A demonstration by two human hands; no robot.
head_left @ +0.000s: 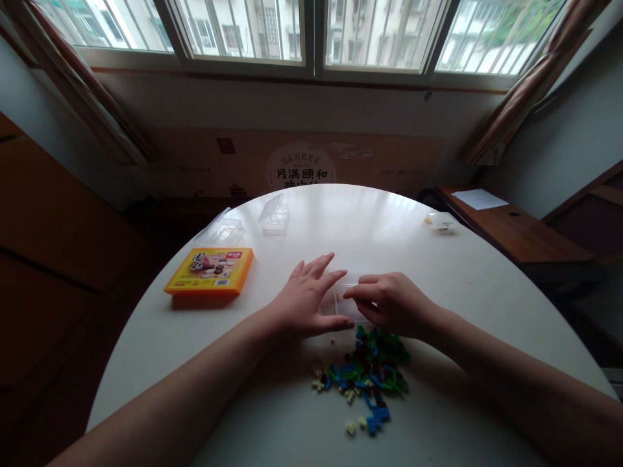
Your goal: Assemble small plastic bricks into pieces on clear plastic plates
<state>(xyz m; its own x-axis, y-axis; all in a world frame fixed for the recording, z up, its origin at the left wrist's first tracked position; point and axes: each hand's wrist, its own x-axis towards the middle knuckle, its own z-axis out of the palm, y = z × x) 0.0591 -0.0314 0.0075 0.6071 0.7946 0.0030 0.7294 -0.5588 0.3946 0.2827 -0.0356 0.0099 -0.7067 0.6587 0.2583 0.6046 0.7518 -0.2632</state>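
Observation:
My left hand (309, 295) rests on the white round table (341, 227) with fingers stretched out, its thumb against a small clear plastic box (346, 299). My right hand (389, 301) pinches thumb and forefinger over the same box, fingers curled; what it pinches is too small to make out. Just in front of both hands lies a pile of small building bricks (367, 373), blue, green, dark and cream, with a few strays nearer me.
An orange box (210, 270) lies at the table's left. Two clear plastic boxes (273, 216) with open lids sit behind it, and a small clear bag (440, 221) at the far right. A wooden bench with paper (479, 198) stands to the right, under the window.

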